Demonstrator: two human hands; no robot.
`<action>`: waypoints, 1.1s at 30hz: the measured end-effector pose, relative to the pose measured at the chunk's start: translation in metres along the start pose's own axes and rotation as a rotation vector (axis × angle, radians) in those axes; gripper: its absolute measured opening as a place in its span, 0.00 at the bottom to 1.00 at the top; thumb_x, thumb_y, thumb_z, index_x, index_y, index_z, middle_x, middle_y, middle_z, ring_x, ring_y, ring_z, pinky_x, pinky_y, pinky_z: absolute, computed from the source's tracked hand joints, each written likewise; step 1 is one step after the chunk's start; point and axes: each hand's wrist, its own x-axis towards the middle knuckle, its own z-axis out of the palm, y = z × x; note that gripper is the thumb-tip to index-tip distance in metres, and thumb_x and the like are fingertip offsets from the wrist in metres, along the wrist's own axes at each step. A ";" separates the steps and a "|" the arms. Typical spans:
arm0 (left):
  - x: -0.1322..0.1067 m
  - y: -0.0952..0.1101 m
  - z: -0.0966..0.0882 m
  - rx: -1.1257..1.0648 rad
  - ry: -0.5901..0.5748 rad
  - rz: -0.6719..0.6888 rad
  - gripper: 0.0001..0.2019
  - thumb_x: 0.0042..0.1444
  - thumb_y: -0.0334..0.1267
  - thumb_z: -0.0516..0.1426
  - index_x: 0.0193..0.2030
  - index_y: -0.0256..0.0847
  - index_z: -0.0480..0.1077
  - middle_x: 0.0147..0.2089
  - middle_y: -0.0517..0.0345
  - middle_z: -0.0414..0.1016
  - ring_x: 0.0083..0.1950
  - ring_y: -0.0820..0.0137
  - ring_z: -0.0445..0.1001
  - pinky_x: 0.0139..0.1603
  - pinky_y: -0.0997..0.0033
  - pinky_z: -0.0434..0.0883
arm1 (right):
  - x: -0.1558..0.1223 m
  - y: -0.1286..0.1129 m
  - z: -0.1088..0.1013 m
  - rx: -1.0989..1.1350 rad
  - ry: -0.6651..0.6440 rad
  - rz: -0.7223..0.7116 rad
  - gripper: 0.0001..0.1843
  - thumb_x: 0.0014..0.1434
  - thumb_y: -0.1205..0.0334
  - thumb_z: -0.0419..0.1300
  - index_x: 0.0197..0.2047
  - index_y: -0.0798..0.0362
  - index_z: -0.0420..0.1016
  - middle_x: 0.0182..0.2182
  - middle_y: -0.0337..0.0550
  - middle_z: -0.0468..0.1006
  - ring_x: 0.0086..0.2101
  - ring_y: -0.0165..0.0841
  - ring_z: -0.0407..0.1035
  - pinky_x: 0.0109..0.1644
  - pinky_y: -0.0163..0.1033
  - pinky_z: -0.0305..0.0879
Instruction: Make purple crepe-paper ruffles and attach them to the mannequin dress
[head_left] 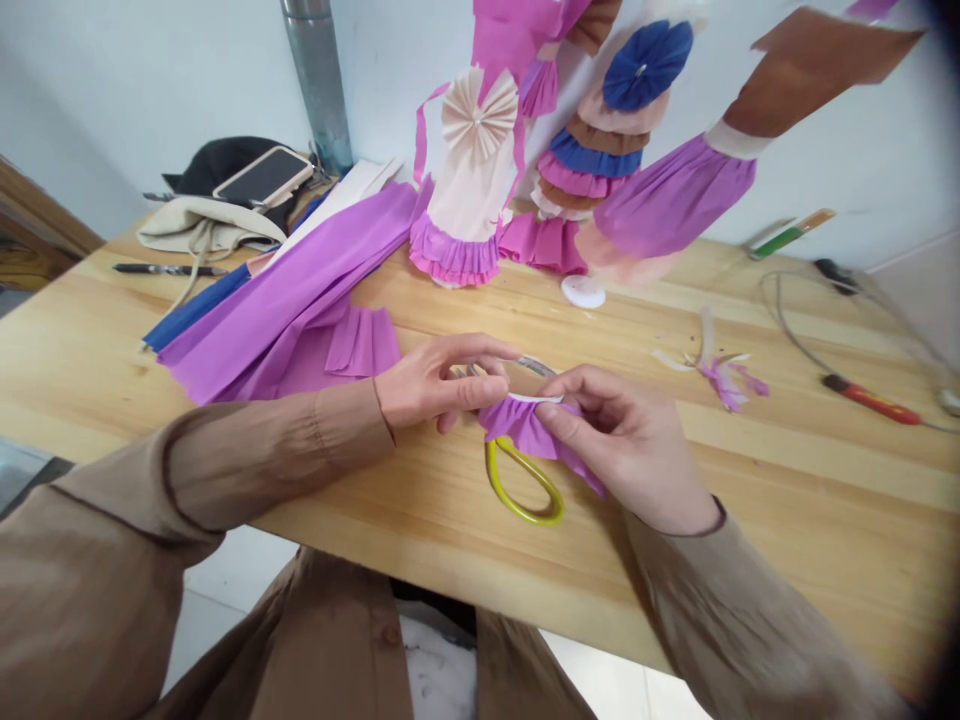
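Between thumb and fingers, my right hand (622,435) pinches a gathered strip of purple crepe paper (517,425) with a white band along its top edge. My left hand (446,380) is at the strip's left end, thumb and fingers apart; whether its fingertips touch the paper is unclear. Below the strip, a yellow loop handle (529,490), apparently of scissors, rests on the table, its other end covered. A greyish curved rim (536,366) shows just behind the hands, mostly hidden.
Folded purple crepe paper (300,285) lies on the left of the wooden table (450,490). Ruffled paper dresses (465,190) stand or hang along the wall. Paper scraps (731,380) and a red-handled corded tool (874,400) lie right. A phone (264,178) rests on dark cloth.
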 end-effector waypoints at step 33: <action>-0.007 -0.008 0.014 0.720 0.291 0.333 0.12 0.58 0.41 0.62 0.28 0.36 0.79 0.22 0.62 0.74 0.22 0.80 0.62 0.25 0.78 0.57 | -0.012 -0.005 0.014 -0.338 0.247 -0.237 0.09 0.58 0.61 0.63 0.26 0.51 0.73 0.21 0.39 0.77 0.20 0.28 0.66 0.23 0.35 0.63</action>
